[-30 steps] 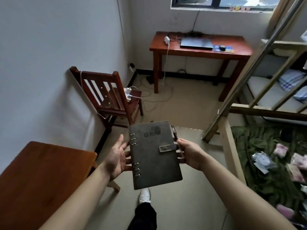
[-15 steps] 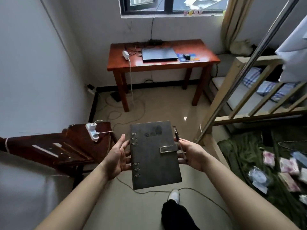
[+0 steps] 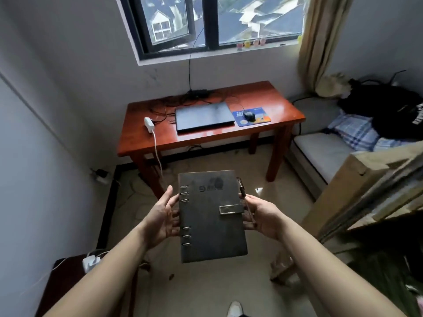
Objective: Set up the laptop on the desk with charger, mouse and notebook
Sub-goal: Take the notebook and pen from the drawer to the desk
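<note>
Two hands carry one notebook (image 3: 211,223) in the air. It is near us, over the floor, and well apart from the desk (image 3: 206,140).

On the left, our left hand (image 3: 161,217) is flat. Its fingers are straight and press the side with the metal rings (image 3: 185,235). In the middle, the notebook lies level, with its cover up and its clasp (image 3: 230,209) done up. On the right, our right hand (image 3: 262,216) grips the other side. The thumb is by the edge and the fingers are tucked under. A pen (image 3: 242,191) sits along that same edge, just beside the thumb.

Far off, the desk stands under the window (image 3: 212,21). From left to right on it we see a white charger (image 3: 148,124), a closed laptop (image 3: 203,116) and a mouse (image 3: 249,115) on a blue pad (image 3: 263,120).

We think the notebook is stiff and not too heavy. Its cover looks a bit rough, so it should not slip. The rings are hard and bumpy, so that is a poor place to squeeze. The pen might slide out if we tip the notebook. The two long sides look like the best place to hold it. One hand could also go flat under the middle. There is bare wood on the near side of the laptop, and we think the notebook would fit there.
</note>
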